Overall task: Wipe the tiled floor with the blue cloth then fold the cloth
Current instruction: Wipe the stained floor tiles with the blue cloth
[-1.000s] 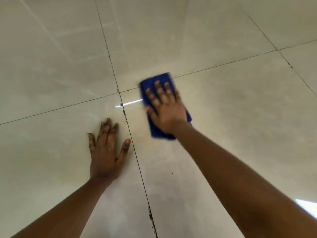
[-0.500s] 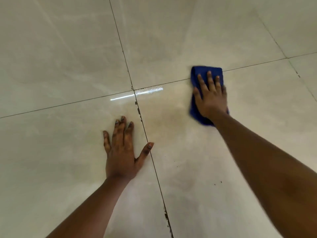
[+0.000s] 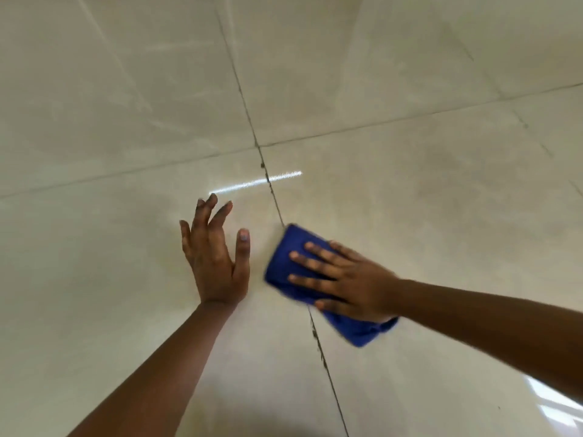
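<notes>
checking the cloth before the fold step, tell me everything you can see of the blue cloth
The blue cloth is a deep blue, soft-looking fabric, bunched into a thick oblong pad. It lies flat on the tiled floor, across a dark grout line, blurred at its edges. The right hand presses on it with straight, spread fingers.

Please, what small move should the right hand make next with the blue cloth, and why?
Probably one more sweep: slide the blue cloth along the dark grout line toward the body. The right hand lies flat on the cloth, fingers straight, right over that joint, where dark specks show. The left hand rests flat on the tile beside it, so folding seems early.
</notes>
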